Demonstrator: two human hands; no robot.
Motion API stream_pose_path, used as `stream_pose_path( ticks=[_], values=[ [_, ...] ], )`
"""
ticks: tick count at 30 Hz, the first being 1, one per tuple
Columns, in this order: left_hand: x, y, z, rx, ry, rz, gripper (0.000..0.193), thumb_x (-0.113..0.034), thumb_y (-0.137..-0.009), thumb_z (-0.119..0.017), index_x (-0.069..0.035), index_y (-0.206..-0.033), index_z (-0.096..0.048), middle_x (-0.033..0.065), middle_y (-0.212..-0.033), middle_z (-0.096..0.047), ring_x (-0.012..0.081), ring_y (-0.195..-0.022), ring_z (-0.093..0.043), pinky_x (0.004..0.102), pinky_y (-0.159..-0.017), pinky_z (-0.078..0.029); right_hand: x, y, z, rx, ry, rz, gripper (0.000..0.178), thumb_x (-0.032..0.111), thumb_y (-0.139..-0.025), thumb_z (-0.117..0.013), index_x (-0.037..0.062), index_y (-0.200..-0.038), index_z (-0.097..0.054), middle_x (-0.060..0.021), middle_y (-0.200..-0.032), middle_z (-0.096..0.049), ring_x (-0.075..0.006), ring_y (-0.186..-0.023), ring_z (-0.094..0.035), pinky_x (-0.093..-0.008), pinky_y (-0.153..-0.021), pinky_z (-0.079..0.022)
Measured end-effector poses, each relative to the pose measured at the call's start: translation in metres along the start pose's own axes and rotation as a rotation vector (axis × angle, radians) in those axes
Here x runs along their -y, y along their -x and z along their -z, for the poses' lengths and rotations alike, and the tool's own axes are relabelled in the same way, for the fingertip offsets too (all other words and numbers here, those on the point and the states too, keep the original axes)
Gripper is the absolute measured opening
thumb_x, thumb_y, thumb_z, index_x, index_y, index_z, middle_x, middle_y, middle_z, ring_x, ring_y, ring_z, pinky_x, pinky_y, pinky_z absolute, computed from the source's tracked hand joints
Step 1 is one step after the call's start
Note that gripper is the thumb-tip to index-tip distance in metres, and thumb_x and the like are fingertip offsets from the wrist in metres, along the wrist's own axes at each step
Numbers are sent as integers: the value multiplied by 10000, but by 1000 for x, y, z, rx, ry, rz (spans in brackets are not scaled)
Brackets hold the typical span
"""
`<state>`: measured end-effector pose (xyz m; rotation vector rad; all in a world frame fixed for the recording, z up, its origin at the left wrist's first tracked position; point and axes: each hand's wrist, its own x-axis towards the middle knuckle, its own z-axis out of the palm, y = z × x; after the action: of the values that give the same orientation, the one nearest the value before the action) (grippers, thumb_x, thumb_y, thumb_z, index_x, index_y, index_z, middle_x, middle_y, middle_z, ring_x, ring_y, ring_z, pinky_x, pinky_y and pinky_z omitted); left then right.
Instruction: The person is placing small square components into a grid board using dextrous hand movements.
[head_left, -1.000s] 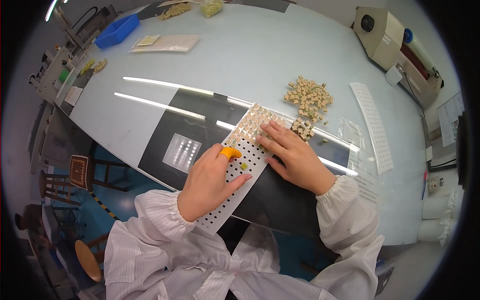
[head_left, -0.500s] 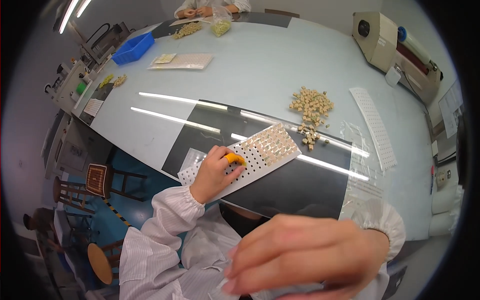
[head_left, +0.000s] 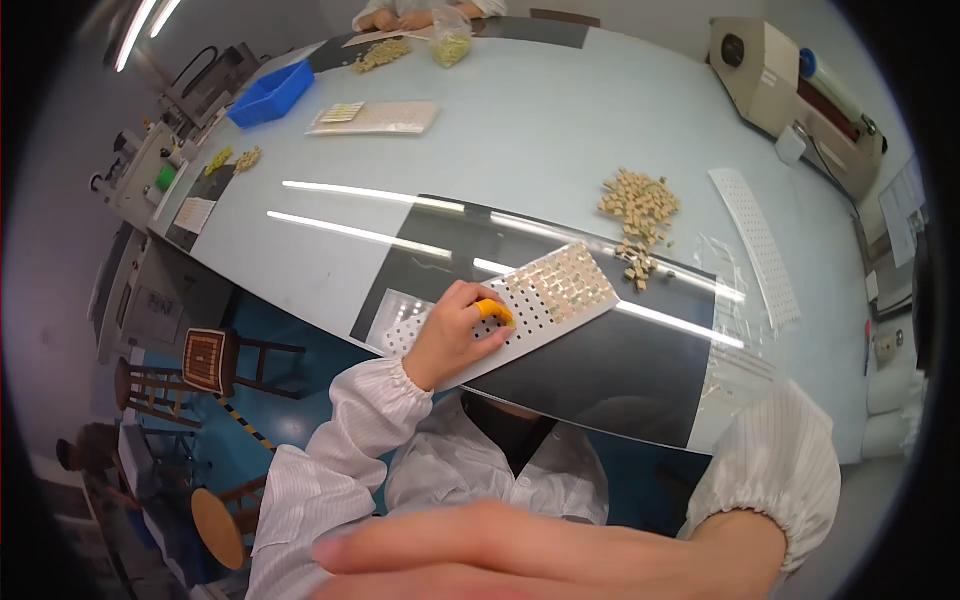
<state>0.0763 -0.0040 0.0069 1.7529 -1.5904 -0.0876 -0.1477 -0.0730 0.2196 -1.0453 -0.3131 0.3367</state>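
Observation:
On the dark panel at the table's near edge lies a white perforated board (head_left: 530, 349) at a slant. Small tan pieces (head_left: 569, 277) fill its far right part in rows; the holes nearer my left hand are bare. My left hand (head_left: 455, 335), a yellow finger cot (head_left: 493, 310) on one finger, rests on the board with fingers curled and thumb drawn in; whatever they hold is hidden. Very close at the lower edge, my right hand (head_left: 520, 555) stretches leftward above my lap. Its fingers look straight and partly cut off, with nothing visible in them.
Beyond the board is a heap of tan blocks (head_left: 640, 208). Farther right lie another perforated strip (head_left: 755, 245) and clear plastic film (head_left: 735, 365). A roller machine (head_left: 755, 80) stands back right, a blue tray (head_left: 271, 95) far left. A co-worker's hands (head_left: 395, 19) are at the far end.
My right hand has dropped toward the lower edge and reaches farther left, its fingers straighter. My left hand keeps its place on the board. The whole view has shifted slightly.

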Motion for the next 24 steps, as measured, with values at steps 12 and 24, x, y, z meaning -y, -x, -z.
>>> stream_pose_path(
  ticks=[12, 24],
  values=[
    [-4, -5, -12, 44, 101, 37, 160, -135, -764, -748, -43, -885, -696, 54, -1014, -641, 239, -965, -585, 325, -836, -502, -77, 85, 174, -1098, 1986, 324, 438, 14, -799, -688, 80, -1221, -592, -132, -1296, -554, -319, -1228, -526, -393, -1004, -445],
    [-4, -8, -11, 23, 42, 69, 213, -178, -778, -763, -36, -927, -711, 92, -1015, -641, 251, -943, -620, 322, -851, -498, -117, 103, 267, -1048, 1962, -102, 600, 388, -963, -545, 227, -1502, -336, -182, -1545, -255, -361, -1454, -183, -503, -1162, -155]
  ],
)
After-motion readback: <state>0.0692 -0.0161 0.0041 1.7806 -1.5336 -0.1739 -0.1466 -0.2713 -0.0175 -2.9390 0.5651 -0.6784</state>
